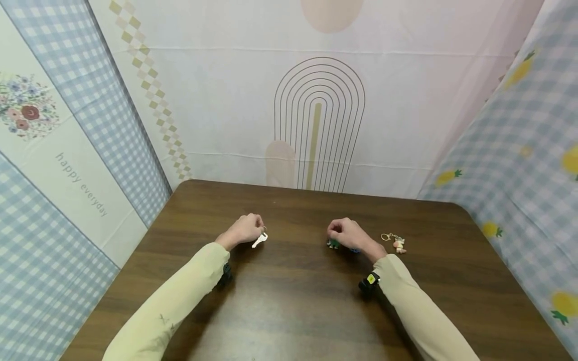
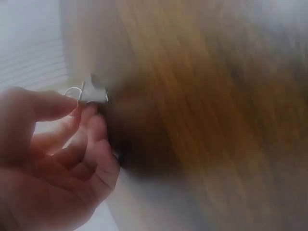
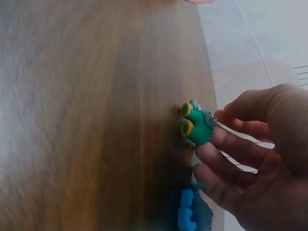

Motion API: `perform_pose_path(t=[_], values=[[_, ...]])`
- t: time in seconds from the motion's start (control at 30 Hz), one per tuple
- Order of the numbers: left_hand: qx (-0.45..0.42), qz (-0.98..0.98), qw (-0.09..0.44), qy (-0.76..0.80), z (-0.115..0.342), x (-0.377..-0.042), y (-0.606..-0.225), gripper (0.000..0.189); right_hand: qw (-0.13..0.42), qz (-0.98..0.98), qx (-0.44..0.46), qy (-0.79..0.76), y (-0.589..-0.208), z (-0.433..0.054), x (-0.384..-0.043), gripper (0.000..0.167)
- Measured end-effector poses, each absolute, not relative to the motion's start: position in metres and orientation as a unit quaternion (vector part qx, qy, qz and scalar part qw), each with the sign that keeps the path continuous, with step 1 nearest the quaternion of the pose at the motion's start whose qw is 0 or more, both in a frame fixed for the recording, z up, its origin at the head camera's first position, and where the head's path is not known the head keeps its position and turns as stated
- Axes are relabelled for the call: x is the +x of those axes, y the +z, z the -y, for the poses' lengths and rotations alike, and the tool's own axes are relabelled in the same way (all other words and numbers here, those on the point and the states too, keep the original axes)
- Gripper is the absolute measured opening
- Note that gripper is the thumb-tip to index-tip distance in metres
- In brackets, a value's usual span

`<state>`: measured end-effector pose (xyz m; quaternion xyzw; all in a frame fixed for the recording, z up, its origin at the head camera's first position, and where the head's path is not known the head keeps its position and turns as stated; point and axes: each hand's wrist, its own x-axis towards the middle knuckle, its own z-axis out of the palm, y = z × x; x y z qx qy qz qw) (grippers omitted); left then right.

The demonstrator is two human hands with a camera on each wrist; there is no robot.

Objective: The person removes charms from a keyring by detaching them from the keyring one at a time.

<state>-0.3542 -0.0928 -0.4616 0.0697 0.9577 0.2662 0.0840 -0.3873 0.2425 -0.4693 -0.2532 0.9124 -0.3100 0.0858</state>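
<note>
My left hand (image 1: 246, 228) pinches a small metal ring (image 2: 73, 91) between thumb and fingertips. From that ring hangs a silver key (image 1: 259, 240), over the left part of the table. On the right, my right hand (image 1: 350, 233) pinches the top of a small green figure (image 3: 201, 127) with orange-rimmed ends, close over the tabletop. Beneath this hand, near the little finger, a small blue object (image 3: 186, 209) shows; the hand covers most of it in the head view. A keychain (image 1: 399, 245) with a pale pinkish figure and a gold ring lies right of the right wrist.
The brown wooden table (image 1: 289, 301) meets a patterned cloth backdrop (image 1: 226, 100) at its far edge. Checked cloth hangs along both sides, a pineapple-print curtain (image 1: 519, 200) on the right. Each wrist wears a black camera.
</note>
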Motion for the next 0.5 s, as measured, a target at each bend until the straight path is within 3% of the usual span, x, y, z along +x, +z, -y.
perform_pose_path(t=[0.5], values=[[0.046, -0.958, 0.125, 0.254, 0.107, -0.359, -0.452, 0.014, 0.087, -0.921, -0.244, -0.290, -0.452, -0.270, -0.390, 0.017]])
